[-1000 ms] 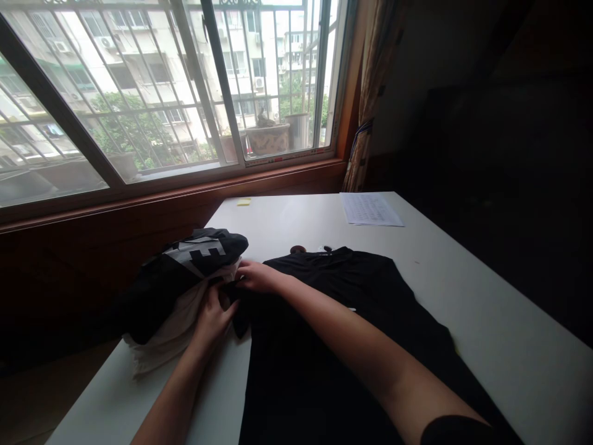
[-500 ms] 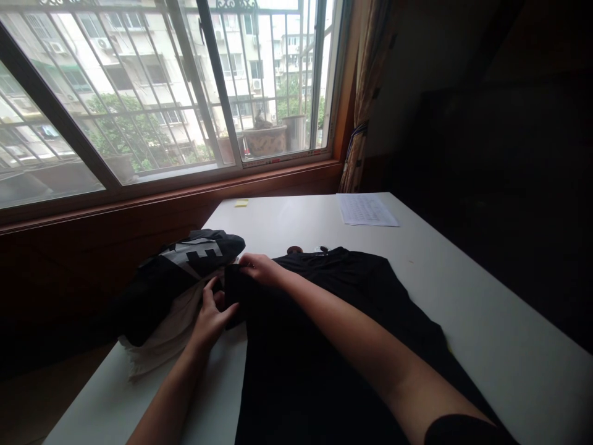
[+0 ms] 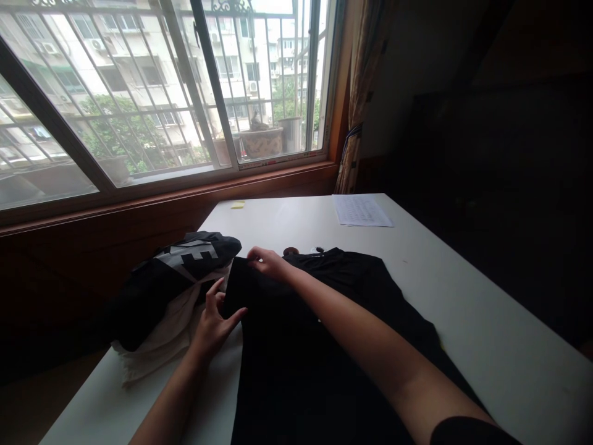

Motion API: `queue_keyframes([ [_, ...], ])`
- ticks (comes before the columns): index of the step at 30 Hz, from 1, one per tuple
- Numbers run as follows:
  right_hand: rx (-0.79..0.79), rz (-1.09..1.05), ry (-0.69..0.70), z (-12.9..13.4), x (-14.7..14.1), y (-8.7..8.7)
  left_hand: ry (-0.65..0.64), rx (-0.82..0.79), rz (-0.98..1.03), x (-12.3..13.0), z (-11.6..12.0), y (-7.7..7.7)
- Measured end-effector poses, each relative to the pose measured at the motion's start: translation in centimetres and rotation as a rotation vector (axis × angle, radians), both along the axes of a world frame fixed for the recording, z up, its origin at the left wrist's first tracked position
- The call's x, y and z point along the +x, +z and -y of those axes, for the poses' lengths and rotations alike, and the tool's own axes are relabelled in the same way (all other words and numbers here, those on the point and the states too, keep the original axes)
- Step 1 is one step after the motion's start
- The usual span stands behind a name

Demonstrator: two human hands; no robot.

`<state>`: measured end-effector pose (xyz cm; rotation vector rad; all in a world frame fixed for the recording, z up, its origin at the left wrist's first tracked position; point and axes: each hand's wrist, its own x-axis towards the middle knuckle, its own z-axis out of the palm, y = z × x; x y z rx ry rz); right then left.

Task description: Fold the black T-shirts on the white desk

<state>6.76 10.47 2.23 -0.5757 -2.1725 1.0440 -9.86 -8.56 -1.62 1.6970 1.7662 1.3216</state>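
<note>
Flatter than before, the sleeve (image 3: 243, 285) of one black garment (image 3: 282, 383) on the bench (image 3: 269, 225) has drawn away from one clothing pile (image 3: 185, 259), its top edge pinched in the right hand (image 3: 273, 266), the left hand (image 3: 213, 322) spread wide beside it, apparently gripping nothing, and light, even tension should limit creases.

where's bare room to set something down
On the white table: right of the black garment, and between the yellow note and papers. Crowded: around the left hand and right hand, beside the clothes pile.

Black sleeve (image 3: 241, 281), bunched earlier, now straighter, seemingly raised by right hand (image 3: 269, 263).
</note>
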Motion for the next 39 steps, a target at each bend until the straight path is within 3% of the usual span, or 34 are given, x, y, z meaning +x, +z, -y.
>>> queue_keyframes([
  [4,-0.003,-0.01,0.003,0.2,0.0,0.1,-0.084,0.018,-0.049,0.7,0.4,0.5],
  [9,-0.045,0.001,0.012,0.1,1.0,0.2,-0.002,0.283,-0.253,1.3,1.1,1.2],
  [15,-0.082,0.041,-0.024,0.0,3.0,0.3,-0.195,0.449,-0.421,1.7,1.7,1.2],
  [20,-0.16,0.151,-0.03,-0.4,3.4,-0.5,-0.263,0.389,-0.5,1.7,1.9,0.4],
  [28,-0.263,0.372,-0.104,-1.0,2.5,-1.8,-0.504,0.386,-0.71,2.3,1.7,0.6],
  [33,-0.259,0.453,-0.112,-1.1,2.0,-1.8,-0.567,0.366,-0.792,2.9,1.7,0.6],
  [39,-0.261,0.396,-0.061,-0.7,1.6,-1.8,-0.561,0.38,-0.789,3.2,1.7,0.6],
])
